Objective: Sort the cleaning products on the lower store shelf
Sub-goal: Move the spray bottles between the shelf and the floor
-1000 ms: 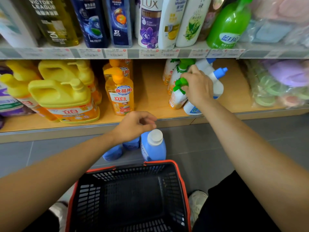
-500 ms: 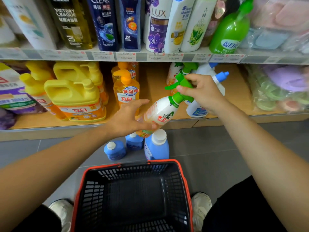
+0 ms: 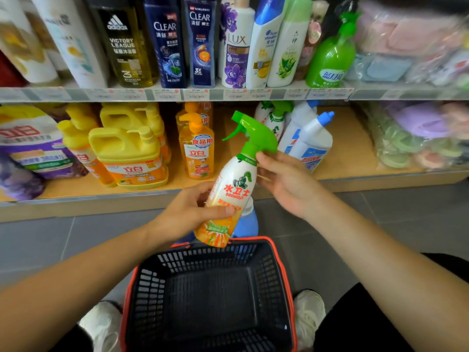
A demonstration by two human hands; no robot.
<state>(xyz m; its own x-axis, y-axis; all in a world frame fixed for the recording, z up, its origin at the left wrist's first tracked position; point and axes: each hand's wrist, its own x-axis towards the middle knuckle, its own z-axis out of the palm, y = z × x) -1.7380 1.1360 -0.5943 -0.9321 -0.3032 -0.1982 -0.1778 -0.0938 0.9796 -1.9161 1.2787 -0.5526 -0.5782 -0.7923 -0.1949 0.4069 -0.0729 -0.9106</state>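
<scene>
A white and orange spray bottle (image 3: 236, 189) with a green trigger head is held tilted in the air, in front of the lower shelf (image 3: 350, 138). My left hand (image 3: 187, 214) grips its lower body. Beside the bottle's neck, my right hand (image 3: 286, 184) has relaxed fingers, and a fingertip touches the collar. On the shelf behind stand more green-headed spray bottles (image 3: 275, 120) and white bottles with blue caps (image 3: 312, 141). Yellow detergent jugs (image 3: 127, 153) and an orange pump bottle (image 3: 196, 148) stand to the left.
A black basket with a red rim (image 3: 286, 275) sits on the floor between my shoes. A blue bottle (image 3: 247, 222) stands on the floor, half hidden behind the spray bottle. A purple bag (image 3: 33, 148) lies far left, wrapped sponges (image 3: 411, 138) far right. Shampoo bottles (image 3: 203, 47) fill the upper shelf.
My right hand lifted the spray bottle off the shelf and swung it toward me. My left hand rose and took its body, and my right hand loosened its hold on the neck.
</scene>
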